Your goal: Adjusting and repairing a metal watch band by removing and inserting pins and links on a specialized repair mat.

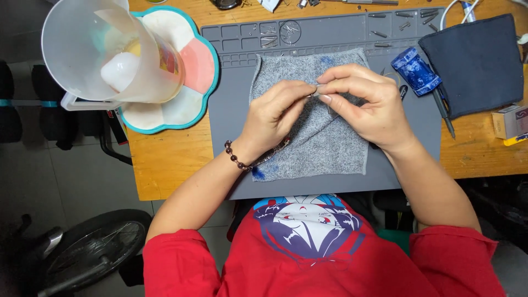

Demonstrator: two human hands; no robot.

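Far left: one translucent plastic jug (104, 52) stands tipped toward the camera on one flower-shaped tray (190, 107) with a teal rim. Inside the jug, pale rounded lumps and something yellow show through the wall; what they are cannot be made out. The tray's sections that show hold nothing visible; the jug covers most of it.

Centre: one grey work mat (330, 110) lies on the wooden bench (165, 159). Its far moulded compartments hold several small metal screws or pins; too small to count. One grey knitted cloth (324, 143), stained blue in places, lies on the mat.

Both hands meet above the cloth. The left hand (275, 113), with one beaded bracelet on its wrist, and the right hand (366, 104) each pinch between fingertips one small metallic part (315, 93), largely hidden by the fingers.

Right: one blue patterned cylinder (416, 70) lies beside one dark pen-like tool (443, 113). One dark blue pouch (478, 63) rests far right. One small box (511, 121) is cut off at the frame edge.
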